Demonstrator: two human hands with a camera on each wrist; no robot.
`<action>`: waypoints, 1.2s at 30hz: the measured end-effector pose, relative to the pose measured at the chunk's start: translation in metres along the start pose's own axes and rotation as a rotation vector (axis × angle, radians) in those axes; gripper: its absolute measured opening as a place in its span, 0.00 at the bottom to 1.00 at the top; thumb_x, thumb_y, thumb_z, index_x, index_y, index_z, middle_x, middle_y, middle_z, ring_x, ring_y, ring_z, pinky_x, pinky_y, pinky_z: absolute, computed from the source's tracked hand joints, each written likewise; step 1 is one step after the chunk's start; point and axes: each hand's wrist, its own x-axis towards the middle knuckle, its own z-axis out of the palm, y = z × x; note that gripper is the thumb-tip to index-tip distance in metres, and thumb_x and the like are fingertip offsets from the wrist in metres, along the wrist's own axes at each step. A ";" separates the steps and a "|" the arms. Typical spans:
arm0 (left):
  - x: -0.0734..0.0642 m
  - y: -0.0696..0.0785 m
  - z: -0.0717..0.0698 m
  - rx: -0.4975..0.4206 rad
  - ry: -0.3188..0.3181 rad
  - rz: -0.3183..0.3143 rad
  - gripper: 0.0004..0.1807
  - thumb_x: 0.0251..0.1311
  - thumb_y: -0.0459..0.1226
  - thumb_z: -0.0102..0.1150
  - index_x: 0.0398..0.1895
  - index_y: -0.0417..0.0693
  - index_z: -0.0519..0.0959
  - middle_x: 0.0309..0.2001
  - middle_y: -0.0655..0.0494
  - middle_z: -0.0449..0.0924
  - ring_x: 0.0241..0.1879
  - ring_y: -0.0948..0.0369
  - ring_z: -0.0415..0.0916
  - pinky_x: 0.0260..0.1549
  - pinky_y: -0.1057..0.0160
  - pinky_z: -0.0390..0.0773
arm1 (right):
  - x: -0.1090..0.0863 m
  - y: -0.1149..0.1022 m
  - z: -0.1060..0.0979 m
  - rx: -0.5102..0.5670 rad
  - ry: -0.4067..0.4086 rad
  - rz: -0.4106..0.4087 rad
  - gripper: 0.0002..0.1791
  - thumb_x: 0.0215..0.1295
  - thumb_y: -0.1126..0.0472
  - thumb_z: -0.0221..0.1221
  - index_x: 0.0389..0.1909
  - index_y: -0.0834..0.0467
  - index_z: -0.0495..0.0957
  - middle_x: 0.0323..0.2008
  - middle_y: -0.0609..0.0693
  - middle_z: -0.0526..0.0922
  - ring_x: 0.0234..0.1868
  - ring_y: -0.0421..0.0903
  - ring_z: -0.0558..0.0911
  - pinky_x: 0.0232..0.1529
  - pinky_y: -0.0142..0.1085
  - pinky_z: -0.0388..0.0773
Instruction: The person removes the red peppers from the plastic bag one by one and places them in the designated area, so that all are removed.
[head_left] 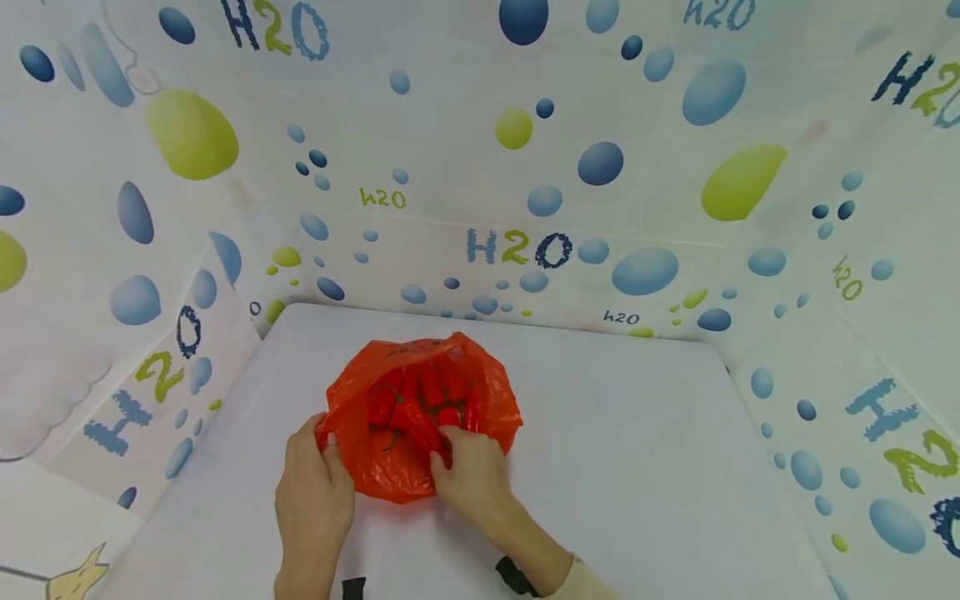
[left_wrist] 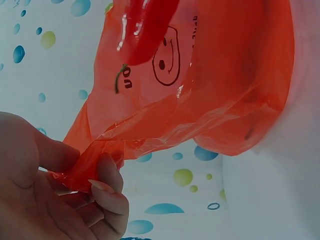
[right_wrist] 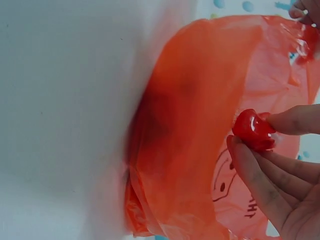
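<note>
We see red pepper point(head_left: 418, 427) at open mouth of orange-red bag point(head_left: 401, 482), long axis slanting upper left to lower right in head view, green stem point(left_wrist: 117, 80) leftward, right hand point(head_left: 477, 477) pinching opposite end, left hand point(head_left: 315, 496) pinching bag's left rim, hands apart.

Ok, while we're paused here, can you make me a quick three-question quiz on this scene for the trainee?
1. True or false: the right hand holds nothing.
2. Fill in the blank: the left wrist view shows a printed ____ face on the bag.
3. Which hand pinches the bag's edge?

Key:
1. False; it pinches a red pepper.
2. Smiling.
3. The left hand.
</note>
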 end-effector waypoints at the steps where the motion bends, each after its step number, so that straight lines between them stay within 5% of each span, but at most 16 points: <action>1: 0.000 0.000 0.000 0.000 -0.002 -0.001 0.21 0.78 0.33 0.47 0.70 0.36 0.70 0.58 0.36 0.75 0.52 0.35 0.78 0.43 0.32 0.78 | 0.000 0.000 -0.002 0.017 0.005 0.006 0.19 0.62 0.58 0.71 0.53 0.62 0.86 0.25 0.46 0.86 0.22 0.37 0.80 0.31 0.29 0.82; 4: 0.001 -0.001 0.000 -0.003 -0.006 -0.006 0.21 0.78 0.33 0.46 0.70 0.37 0.70 0.58 0.37 0.76 0.53 0.36 0.77 0.43 0.32 0.78 | -0.002 -0.002 -0.008 0.048 0.030 0.012 0.21 0.62 0.58 0.71 0.55 0.62 0.85 0.25 0.45 0.86 0.20 0.32 0.75 0.29 0.25 0.78; 12: 0.002 0.000 0.001 -0.005 -0.015 -0.011 0.21 0.78 0.33 0.46 0.70 0.36 0.69 0.59 0.36 0.75 0.53 0.35 0.78 0.43 0.32 0.78 | -0.005 -0.002 -0.017 0.112 0.091 0.012 0.22 0.65 0.57 0.70 0.58 0.61 0.84 0.38 0.48 0.90 0.34 0.38 0.86 0.37 0.28 0.84; 36: 0.003 0.003 0.002 0.016 -0.083 -0.054 0.22 0.79 0.34 0.44 0.72 0.34 0.66 0.61 0.34 0.73 0.55 0.33 0.76 0.48 0.31 0.78 | 0.006 0.013 -0.054 0.286 0.270 0.049 0.19 0.66 0.62 0.69 0.57 0.63 0.84 0.40 0.49 0.90 0.34 0.38 0.87 0.39 0.32 0.86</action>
